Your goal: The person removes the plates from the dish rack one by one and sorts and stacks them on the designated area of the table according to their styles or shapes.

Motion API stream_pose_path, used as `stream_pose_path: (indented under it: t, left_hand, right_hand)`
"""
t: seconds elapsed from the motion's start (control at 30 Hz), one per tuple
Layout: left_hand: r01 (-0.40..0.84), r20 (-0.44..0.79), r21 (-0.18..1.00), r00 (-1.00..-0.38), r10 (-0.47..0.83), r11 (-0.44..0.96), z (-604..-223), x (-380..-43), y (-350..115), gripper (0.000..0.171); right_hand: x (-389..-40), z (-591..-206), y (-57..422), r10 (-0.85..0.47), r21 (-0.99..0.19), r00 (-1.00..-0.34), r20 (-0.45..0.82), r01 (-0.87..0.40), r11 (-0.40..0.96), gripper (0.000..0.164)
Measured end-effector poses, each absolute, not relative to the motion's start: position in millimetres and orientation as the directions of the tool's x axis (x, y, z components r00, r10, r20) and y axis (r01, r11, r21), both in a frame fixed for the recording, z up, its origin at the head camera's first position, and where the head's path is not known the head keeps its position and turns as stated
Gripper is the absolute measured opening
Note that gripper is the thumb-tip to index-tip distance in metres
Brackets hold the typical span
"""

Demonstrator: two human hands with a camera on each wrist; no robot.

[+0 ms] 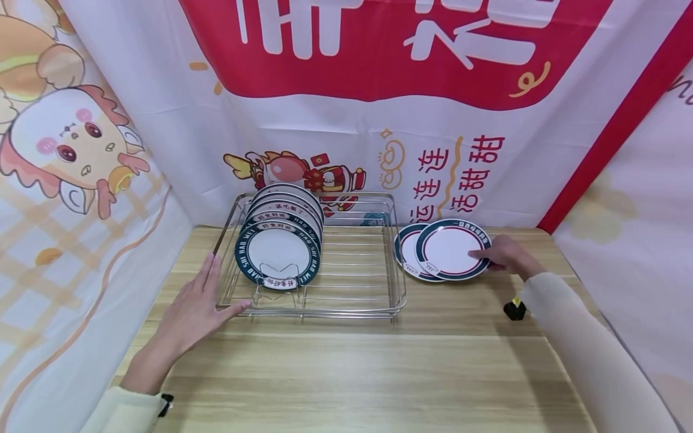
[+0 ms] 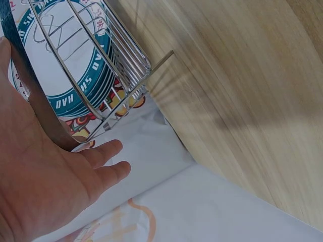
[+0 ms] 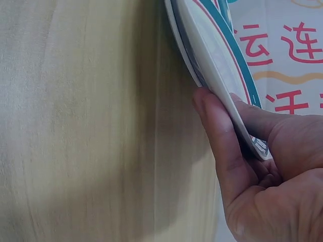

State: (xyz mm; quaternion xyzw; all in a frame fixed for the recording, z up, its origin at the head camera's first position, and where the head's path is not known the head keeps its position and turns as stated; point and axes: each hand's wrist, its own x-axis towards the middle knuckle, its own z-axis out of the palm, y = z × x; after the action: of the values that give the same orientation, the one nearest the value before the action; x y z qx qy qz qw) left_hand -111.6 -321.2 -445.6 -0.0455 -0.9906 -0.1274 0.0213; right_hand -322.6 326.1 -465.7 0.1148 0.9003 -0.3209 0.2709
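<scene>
A wire dish rack (image 1: pixel 346 313) stands on the table with several round plates (image 1: pixel 277 255) upright in its left part, white with dark green lettered rims. My left hand (image 1: pixel 186 313) lies at the rack's left end, fingers extended along that side and thumb reaching over the front rail. In the left wrist view its palm (image 2: pixel 45 176) is beside the rack's flat side bar. Right of the rack, my right hand (image 1: pixel 506 255) pinches the right edge of a plate (image 1: pixel 453 249), thumb on its face and fingers behind. Another plate (image 1: pixel 407 240) shows partly behind it.
The wooden table (image 1: pixel 346 367) extends in front of the rack. Printed cloth (image 1: pixel 335 120) hangs close behind, and more cloth (image 1: pixel 92 240) hangs on the left. A small black item (image 1: pixel 514 310) shows beside the right sleeve.
</scene>
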Motion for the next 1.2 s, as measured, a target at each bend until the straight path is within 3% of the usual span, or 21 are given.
stream_pose_path:
  t: [0.93,1.2]
  left_hand:
    - [0.078,0.048,0.251,-0.997,0.068,0.965,-445.3,-110.6,-319.4,0.119]
    - [0.071,0.035,0.249,-0.997,0.065,0.966,-446.0,-111.1,-319.1,0.118]
  right_hand:
    - [-321.1,-490.7,304.5,0.035,-0.509,-0.836,-0.548,0.366,0.779,0.048]
    - [-315.2,-492.9,292.5,0.015,-0.559,-0.845,-0.534,0.367,0.743,0.046]
